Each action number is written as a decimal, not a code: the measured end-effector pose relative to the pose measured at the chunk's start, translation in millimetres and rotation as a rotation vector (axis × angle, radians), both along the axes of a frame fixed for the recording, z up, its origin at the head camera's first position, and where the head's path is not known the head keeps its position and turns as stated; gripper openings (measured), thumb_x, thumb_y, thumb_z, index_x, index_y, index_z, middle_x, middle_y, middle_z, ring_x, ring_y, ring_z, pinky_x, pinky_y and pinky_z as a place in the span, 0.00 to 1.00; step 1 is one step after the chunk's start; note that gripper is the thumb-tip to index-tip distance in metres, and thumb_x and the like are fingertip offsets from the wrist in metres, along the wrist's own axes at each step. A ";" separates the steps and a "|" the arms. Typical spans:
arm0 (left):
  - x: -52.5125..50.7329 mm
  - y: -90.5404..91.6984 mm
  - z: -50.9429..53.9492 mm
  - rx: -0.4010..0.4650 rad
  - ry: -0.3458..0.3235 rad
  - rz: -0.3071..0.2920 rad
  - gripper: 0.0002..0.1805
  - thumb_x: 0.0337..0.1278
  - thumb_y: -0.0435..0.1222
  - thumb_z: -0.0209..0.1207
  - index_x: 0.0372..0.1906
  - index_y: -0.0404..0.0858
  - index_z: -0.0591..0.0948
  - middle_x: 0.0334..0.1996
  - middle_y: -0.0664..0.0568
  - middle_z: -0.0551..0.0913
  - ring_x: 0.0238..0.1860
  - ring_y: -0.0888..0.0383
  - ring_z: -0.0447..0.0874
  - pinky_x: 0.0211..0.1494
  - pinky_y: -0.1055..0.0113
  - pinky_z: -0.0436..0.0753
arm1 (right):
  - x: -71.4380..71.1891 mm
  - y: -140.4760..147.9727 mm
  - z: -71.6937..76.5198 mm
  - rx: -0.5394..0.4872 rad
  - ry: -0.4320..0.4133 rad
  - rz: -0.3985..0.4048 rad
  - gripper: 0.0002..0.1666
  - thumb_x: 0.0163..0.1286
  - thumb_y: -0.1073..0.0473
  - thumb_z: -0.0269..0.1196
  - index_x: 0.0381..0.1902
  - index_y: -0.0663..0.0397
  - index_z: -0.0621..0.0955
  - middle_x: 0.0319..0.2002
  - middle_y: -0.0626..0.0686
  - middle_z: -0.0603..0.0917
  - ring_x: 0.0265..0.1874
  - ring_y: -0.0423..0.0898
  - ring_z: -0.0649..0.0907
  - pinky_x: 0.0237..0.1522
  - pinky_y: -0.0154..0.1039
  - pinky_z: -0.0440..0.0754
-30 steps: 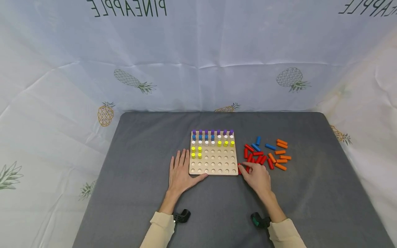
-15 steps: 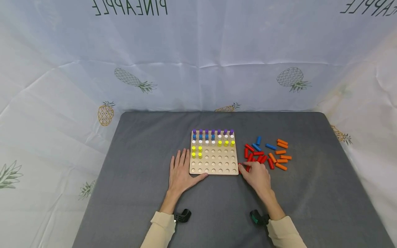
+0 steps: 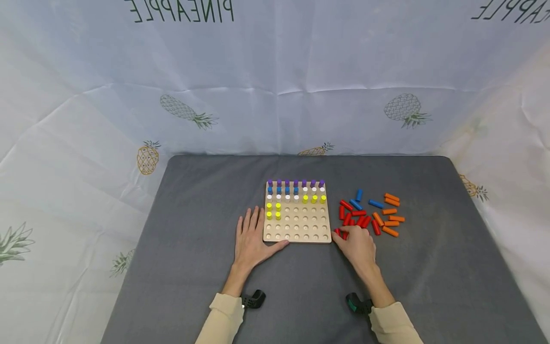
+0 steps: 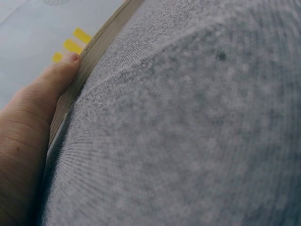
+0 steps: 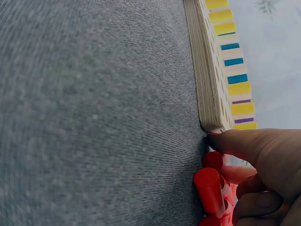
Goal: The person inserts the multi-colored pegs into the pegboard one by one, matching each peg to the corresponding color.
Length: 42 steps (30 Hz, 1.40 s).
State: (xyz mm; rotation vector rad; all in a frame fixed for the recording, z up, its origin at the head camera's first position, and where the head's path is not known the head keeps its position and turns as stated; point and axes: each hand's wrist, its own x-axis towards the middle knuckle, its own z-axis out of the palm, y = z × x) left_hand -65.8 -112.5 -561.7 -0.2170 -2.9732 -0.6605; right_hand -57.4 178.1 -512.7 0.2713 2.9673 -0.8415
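Observation:
My left hand [image 3: 250,241] lies flat with spread fingers along the left edge of the wooden peg board [image 3: 296,234], its thumb at the near edge. In the left wrist view the thumb [image 4: 33,113] touches the board's side [image 4: 84,66]. At the board's near right corner, my right hand [image 3: 357,246] has its thumb and index finger around a red peg [image 3: 337,232]. The right wrist view shows that red peg [image 5: 212,160] below the thumb of the right hand [image 5: 263,165], its other fingers curled; firm contact cannot be told. Another red peg [image 5: 209,188] lies beside it.
Purple, blue, white and yellow pegs stand in the board's far and left holes. Right of the board lie loose red pegs [image 3: 358,213], several orange pegs [image 3: 390,211] and blue pegs [image 3: 375,204]. The grey table [image 3: 215,191] meets a patterned white curtain [image 3: 258,119] behind.
The red peg by my right thumb has shifted slightly right, away from the board's edge. My left hand keeps its place at the board.

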 end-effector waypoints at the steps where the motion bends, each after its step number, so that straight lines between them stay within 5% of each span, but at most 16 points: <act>1: 0.0 0.0 0.2 0.001 0.001 0.000 0.68 0.41 0.78 0.59 0.82 0.40 0.56 0.81 0.43 0.59 0.83 0.41 0.50 0.84 0.40 0.51 | -0.2 0.0 -0.2 -0.004 0.005 0.000 0.21 0.63 0.52 0.72 0.47 0.63 0.89 0.30 0.63 0.89 0.14 0.45 0.72 0.11 0.38 0.68; 7: -0.5 0.3 1.0 -0.005 -0.011 0.001 0.67 0.42 0.77 0.60 0.82 0.41 0.56 0.81 0.43 0.58 0.84 0.42 0.50 0.84 0.41 0.50 | -1.2 -1.8 0.4 -0.018 0.022 -0.001 0.20 0.64 0.53 0.72 0.46 0.63 0.90 0.14 0.53 0.78 0.12 0.43 0.67 0.12 0.36 0.61; 13: -0.8 -0.4 -0.1 -0.020 0.010 -0.001 0.67 0.42 0.77 0.60 0.81 0.39 0.58 0.81 0.42 0.60 0.83 0.41 0.52 0.83 0.40 0.52 | 0.4 -4.2 6.4 -0.038 0.025 -0.003 0.18 0.64 0.53 0.72 0.46 0.60 0.90 0.11 0.46 0.65 0.11 0.42 0.65 0.13 0.34 0.56; 42: -1.3 0.0 1.1 -0.035 0.001 -0.003 0.66 0.42 0.76 0.61 0.82 0.42 0.57 0.80 0.42 0.61 0.83 0.41 0.53 0.83 0.39 0.53 | 3.9 -24.9 28.2 -0.176 0.178 0.036 0.15 0.62 0.56 0.75 0.44 0.57 0.90 0.11 0.44 0.62 0.11 0.38 0.59 0.15 0.31 0.53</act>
